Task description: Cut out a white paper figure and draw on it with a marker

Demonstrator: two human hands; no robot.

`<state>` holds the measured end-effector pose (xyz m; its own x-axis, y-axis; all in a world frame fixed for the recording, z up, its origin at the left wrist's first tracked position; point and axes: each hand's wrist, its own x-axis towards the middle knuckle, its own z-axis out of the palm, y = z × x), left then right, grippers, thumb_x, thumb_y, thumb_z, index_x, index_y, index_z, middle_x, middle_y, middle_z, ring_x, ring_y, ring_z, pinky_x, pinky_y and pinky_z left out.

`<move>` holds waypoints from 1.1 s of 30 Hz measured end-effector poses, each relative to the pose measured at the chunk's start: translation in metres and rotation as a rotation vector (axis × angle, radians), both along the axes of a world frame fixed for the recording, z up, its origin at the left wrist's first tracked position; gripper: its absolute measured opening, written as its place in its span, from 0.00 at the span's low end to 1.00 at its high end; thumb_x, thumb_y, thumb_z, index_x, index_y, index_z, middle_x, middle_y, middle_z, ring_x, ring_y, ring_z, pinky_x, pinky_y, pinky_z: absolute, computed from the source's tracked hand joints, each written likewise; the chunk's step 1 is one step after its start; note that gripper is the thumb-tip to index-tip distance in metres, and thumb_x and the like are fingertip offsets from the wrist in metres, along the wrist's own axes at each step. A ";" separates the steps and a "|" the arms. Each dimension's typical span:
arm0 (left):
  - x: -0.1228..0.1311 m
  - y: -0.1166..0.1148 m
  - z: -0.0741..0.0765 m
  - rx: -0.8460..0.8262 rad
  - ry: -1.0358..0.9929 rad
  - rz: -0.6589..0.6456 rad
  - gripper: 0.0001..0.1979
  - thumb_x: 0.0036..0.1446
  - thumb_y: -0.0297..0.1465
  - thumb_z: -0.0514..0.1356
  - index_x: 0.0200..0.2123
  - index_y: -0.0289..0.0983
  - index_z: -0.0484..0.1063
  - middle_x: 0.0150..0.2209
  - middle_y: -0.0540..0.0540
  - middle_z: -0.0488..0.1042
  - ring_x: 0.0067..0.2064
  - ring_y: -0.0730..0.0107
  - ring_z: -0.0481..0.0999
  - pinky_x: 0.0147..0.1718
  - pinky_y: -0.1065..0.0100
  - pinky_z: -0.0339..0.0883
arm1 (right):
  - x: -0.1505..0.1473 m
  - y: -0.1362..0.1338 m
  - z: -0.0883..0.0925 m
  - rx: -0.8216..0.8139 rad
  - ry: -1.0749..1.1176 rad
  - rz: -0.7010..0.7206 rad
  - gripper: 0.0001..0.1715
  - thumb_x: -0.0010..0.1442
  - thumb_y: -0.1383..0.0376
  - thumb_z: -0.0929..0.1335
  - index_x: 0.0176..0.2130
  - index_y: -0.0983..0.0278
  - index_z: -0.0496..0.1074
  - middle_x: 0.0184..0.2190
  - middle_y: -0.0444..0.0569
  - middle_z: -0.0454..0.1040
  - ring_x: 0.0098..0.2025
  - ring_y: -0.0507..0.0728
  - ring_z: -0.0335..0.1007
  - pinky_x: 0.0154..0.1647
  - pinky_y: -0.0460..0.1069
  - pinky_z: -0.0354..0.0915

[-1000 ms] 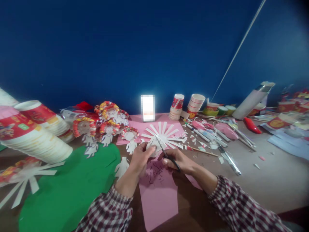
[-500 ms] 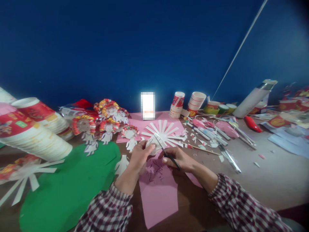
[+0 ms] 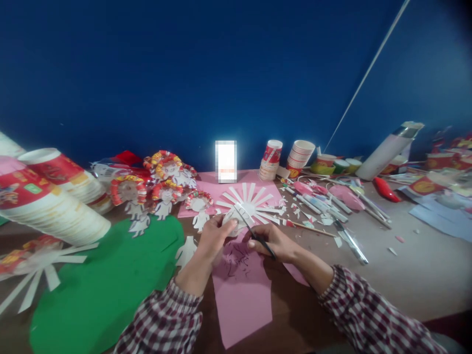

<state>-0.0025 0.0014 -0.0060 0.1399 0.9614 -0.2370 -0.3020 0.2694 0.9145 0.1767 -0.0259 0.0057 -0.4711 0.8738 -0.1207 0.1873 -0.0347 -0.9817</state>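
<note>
Pinching grip: the left hand (image 3: 216, 237) nips a white paper piece (image 3: 233, 222) just above the pink sheet (image 3: 241, 295); the right hand (image 3: 276, 242) is closed round the scissors (image 3: 254, 232), blades at the piece's edge; cutting looks mid-way, so another snip calls for turning the piece; beyond, a white sunburst cut-out (image 3: 254, 199); leftward, green paper (image 3: 106, 275) on the worktop (image 3: 405, 275).

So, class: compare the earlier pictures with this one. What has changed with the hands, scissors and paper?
Hardly anything. The left hand still pinches the white paper cut-out, the right hand still holds the scissors against it. Only the view shifted slightly; nothing was let go.
</note>
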 end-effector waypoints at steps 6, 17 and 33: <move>0.002 -0.002 0.004 -0.016 -0.018 0.016 0.14 0.39 0.35 0.70 0.28 0.33 0.73 0.21 0.52 0.70 0.23 0.74 0.69 0.24 0.72 0.65 | -0.001 -0.001 0.001 0.011 -0.022 -0.008 0.29 0.48 0.46 0.73 0.34 0.71 0.74 0.18 0.40 0.61 0.20 0.47 0.53 0.21 0.43 0.49; 0.002 -0.001 0.005 -0.024 -0.008 0.033 0.15 0.37 0.35 0.70 0.28 0.32 0.73 0.22 0.50 0.71 0.23 0.75 0.69 0.24 0.72 0.65 | 0.000 0.000 -0.001 0.046 -0.029 -0.007 0.29 0.51 0.47 0.72 0.34 0.72 0.75 0.18 0.41 0.61 0.20 0.47 0.53 0.20 0.43 0.48; 0.005 -0.005 0.015 -0.078 -0.018 0.020 0.16 0.37 0.35 0.70 0.30 0.33 0.73 0.23 0.51 0.72 0.24 0.76 0.70 0.25 0.73 0.67 | 0.000 0.000 -0.003 0.003 0.052 0.011 0.32 0.49 0.45 0.72 0.37 0.72 0.74 0.19 0.41 0.64 0.20 0.47 0.58 0.20 0.42 0.53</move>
<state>0.0021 -0.0037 0.0085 0.1258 0.9428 -0.3086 -0.3242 0.3330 0.8854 0.1768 -0.0259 0.0031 -0.4862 0.8689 -0.0929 0.1359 -0.0298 -0.9903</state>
